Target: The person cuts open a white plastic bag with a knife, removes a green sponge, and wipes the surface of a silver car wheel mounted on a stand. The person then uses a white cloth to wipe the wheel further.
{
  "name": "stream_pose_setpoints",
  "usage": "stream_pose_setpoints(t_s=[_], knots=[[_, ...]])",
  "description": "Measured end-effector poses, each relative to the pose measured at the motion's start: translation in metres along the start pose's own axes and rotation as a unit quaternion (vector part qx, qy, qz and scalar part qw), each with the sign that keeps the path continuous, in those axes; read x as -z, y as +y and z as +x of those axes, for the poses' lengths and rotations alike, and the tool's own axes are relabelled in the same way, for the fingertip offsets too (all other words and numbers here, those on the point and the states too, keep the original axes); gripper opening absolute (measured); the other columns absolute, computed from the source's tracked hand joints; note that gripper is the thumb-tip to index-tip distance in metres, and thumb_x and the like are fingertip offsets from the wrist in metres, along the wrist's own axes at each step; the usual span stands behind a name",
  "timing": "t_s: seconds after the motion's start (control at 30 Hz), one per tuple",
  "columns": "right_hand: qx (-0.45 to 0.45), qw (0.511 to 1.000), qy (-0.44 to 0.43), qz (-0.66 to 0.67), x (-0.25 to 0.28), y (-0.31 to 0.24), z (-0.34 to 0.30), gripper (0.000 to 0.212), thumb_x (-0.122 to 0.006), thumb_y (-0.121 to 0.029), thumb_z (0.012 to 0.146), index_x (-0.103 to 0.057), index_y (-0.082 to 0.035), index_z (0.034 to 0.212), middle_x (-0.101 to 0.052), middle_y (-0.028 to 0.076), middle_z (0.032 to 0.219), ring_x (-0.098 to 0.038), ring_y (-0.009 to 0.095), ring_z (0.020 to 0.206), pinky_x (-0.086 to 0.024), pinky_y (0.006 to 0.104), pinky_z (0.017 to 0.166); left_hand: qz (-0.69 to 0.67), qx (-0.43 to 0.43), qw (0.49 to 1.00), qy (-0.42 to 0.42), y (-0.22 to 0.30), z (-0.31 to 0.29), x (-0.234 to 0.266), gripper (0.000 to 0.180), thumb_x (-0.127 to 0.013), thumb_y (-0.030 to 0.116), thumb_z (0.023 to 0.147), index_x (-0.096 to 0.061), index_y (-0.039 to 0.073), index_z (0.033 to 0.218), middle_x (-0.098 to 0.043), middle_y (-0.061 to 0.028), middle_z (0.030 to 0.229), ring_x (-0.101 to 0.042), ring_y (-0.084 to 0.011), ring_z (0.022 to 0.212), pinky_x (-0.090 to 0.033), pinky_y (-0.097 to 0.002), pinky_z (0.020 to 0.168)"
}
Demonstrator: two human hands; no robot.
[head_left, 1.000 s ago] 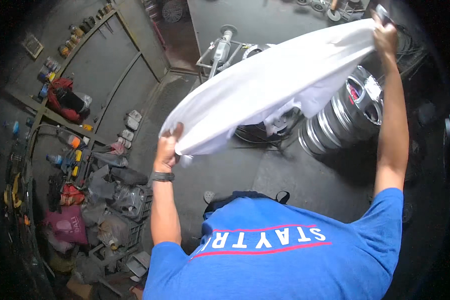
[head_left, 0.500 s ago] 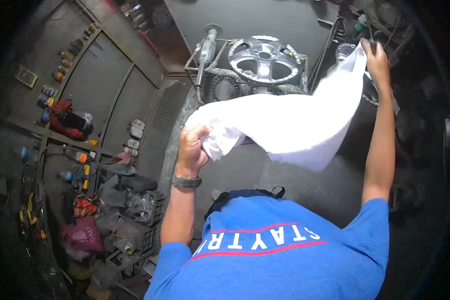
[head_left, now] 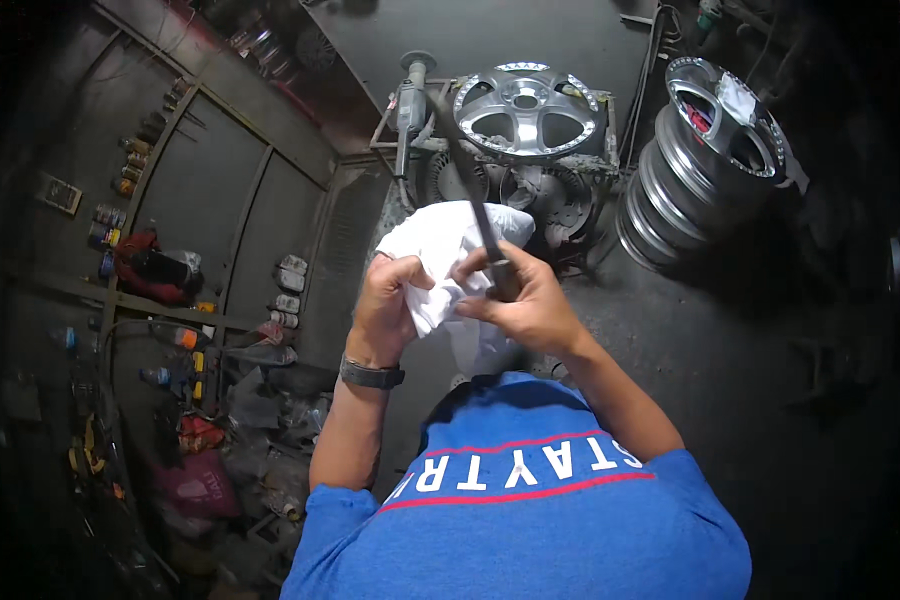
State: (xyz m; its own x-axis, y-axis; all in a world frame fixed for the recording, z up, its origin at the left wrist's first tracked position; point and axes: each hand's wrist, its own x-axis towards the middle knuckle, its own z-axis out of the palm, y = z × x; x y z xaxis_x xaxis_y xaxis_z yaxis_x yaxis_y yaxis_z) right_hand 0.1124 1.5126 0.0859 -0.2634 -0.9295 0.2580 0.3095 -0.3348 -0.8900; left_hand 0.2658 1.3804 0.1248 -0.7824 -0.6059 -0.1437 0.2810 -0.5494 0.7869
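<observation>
A white cloth (head_left: 450,228) is bunched in front of my chest, part of it hanging down between my arms. My left hand (head_left: 382,305), with a dark band on its wrist, is closed around the cloth's left edge. Close by on the right, my right hand (head_left: 538,308) grips a long, dark, knife-like tool (head_left: 473,185). Its narrow length slants up and away to the left, blurred by motion. The fingertips of that hand are against or very near the cloth; whether they also pinch it is hard to see.
Beyond my hands, a silver alloy wheel face (head_left: 526,127) lies on a metal stand beside a grey power tool (head_left: 411,105). Stacked silver rims (head_left: 660,195) stand at the right, a small white rag (head_left: 737,101) on top. Cluttered crates and bags (head_left: 260,420) line the left.
My right hand has come down and left from the far right to beside my left hand, still with the dark tool. The cloth, stretched wide before, is now gathered at my left hand.
</observation>
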Motion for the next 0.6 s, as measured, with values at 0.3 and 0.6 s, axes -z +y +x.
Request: stream_pose_setpoints(t_s=[0.3,0.6], knots=[[-0.044,0.992,0.047,-0.108,-0.028,0.033,0.044,0.014,-0.078,-0.009,0.093,-0.071,-0.001,0.102,-0.074,0.004,0.093,-0.066,0.008,0.084,-0.053,0.0249,0.077,0.074,-0.086,0.990,0.083,0.054,-0.020,0.067,0.023,-0.068,0.004,0.094,-0.068,-0.007,0.115,-0.074,-0.0140,0.106,-0.075,-0.0218,0.090,-0.063,-0.0356,0.083],[-0.070,0.988,-0.040,-0.129,-0.091,-0.013,0.079,0.015,-0.071,-0.010,0.095,-0.061,-0.006,0.106,-0.063,0.002,0.076,-0.049,0.003,0.053,-0.037,0.0201,0.046,0.608,-0.144,0.762,0.170,0.065,-0.046,0.167,0.050,-0.077,0.038,0.097,-0.069,0.000,0.128,-0.074,-0.0116,0.124,-0.071,-0.0220,0.105,-0.056,-0.0369,0.093]])
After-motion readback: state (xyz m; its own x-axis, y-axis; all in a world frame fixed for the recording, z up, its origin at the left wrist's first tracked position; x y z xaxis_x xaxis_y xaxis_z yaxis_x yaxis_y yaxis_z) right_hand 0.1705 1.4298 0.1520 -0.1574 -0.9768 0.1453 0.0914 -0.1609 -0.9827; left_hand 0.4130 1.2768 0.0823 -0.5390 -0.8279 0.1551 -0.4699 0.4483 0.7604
